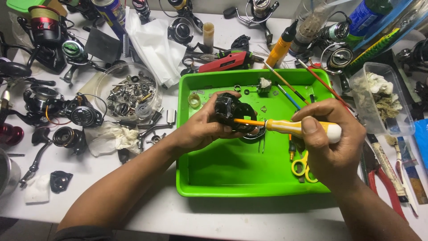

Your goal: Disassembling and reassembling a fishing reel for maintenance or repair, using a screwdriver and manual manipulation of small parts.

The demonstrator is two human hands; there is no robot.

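Observation:
My left hand (200, 129) grips a black fishing reel body (232, 111) over the green tray (240, 183). In my right hand (330, 147) is a screwdriver (290, 127) with an orange and white handle; its orange shaft lies level and its tip is in the reel's side. Both hands hover above the tray's middle. Small metal parts, rings and a little yellow cup (194, 99) lie at the tray's far end. Yellow-handled scissors (302, 166) rest in the tray under my right hand.
A clear bowl of screws and small parts (129, 91) sits left of the tray. Several fishing reels (53, 111) crowd the table's left side and back. A red tool (225, 62), an orange bottle (281, 47), a clear box of rags (381, 96) and red pliers (388, 183) lie nearby.

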